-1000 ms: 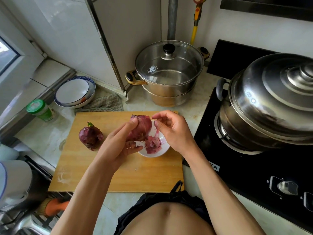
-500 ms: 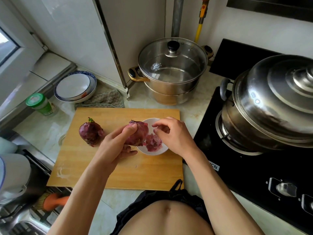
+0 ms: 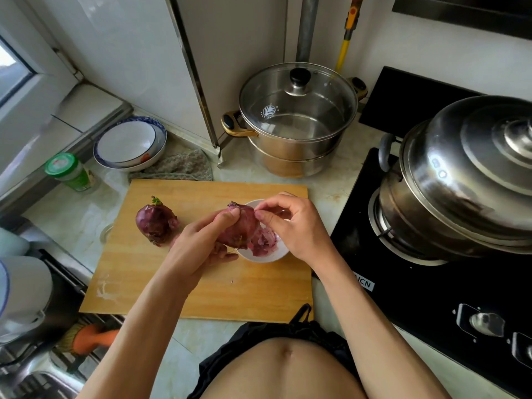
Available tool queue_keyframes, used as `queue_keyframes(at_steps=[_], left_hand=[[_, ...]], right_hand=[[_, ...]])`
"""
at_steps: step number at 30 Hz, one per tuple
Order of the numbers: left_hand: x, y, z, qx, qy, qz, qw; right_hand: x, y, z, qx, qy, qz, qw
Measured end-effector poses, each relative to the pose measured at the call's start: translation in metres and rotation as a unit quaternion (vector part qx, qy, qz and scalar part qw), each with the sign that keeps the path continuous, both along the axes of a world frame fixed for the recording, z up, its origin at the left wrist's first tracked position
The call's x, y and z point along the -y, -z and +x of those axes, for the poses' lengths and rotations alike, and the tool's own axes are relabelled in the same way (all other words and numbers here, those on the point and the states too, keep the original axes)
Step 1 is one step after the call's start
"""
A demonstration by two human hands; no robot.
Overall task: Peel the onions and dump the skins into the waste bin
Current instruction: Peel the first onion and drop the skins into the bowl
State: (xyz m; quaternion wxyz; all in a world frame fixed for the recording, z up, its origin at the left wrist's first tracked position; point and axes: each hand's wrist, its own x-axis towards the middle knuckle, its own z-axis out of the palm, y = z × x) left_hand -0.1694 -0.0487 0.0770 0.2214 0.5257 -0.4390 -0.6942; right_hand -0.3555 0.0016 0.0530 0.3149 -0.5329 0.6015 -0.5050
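A wooden cutting board (image 3: pixel 161 280) lies nearest the body and serves as the reference for all else; just above its middle a red onion (image 3: pixel 240 227) is gripped by the left hand (image 3: pixel 198 249), fingers curled beneath it and thumb pressed on top, so that it is steadied for peeling; the right hand (image 3: pixel 293 228) is brought to the onion's upper end, thumb and forefinger pinched together on what appears to be a thin edge of skin, the other fingers loosely curled; the onion is held directly over a small white bowl (image 3: pixel 264 256) on the board's right half, presumably so that loosened skin drops into it; purple skins (image 3: pixel 263 241) are already gathered there; a second onion (image 3: pixel 155 221), unpeeled and sprouting green, rests on the board's left part, judged to be next; no waste bin can be seen, so dumping remains undone; the board is set on a pale marbled counter (image 3: pixel 325 182); right of the board a black hob (image 3: pixel 431 286) carries a large steel lidded pot (image 3: pixel 466 180); beyond the board a glass-lidded steamer pot (image 3: pixel 299 119), stacked plates (image 3: pixel 129 144), a folded cloth (image 3: pixel 178 167) and a green-capped jar (image 3: pixel 69 172) are ranged against the white wall and window sill.
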Motion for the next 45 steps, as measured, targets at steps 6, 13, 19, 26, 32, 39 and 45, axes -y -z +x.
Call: queue_keyframes(at_steps=[6, 13, 19, 26, 32, 39, 45], left_hand=[[-0.002, -0.003, -0.006, -0.055, -0.029, 0.092, 0.994], [0.005, -0.006, -0.006, -0.12, -0.072, 0.143, 0.98], [0.002, 0.002, -0.004, -0.086, -0.071, 0.106, 0.988], [-0.001, 0.008, 0.0, -0.095, -0.028, 0.039, 0.994], [-0.001, 0.003, 0.001, -0.098, -0.021, -0.018, 0.995], [-0.006, -0.007, -0.006, -0.144, -0.021, 0.026, 0.989], [-0.005, -0.009, -0.003, -0.123, -0.018, 0.03, 0.992]], right_hand=[[0.0, -0.004, 0.002, -0.057, -0.001, -0.033, 0.998], [-0.006, 0.002, -0.007, -0.089, 0.02, -0.019, 0.996], [-0.006, 0.005, -0.011, -0.122, 0.043, 0.053, 0.99], [-0.01, 0.003, -0.009, -0.096, 0.061, 0.096, 0.989], [-0.011, -0.001, -0.01, -0.011, 0.028, 0.09, 0.995], [-0.01, -0.006, -0.006, 0.091, -0.034, 0.078, 0.992], [-0.012, -0.013, -0.002, 0.149, -0.049, 0.065, 0.986]])
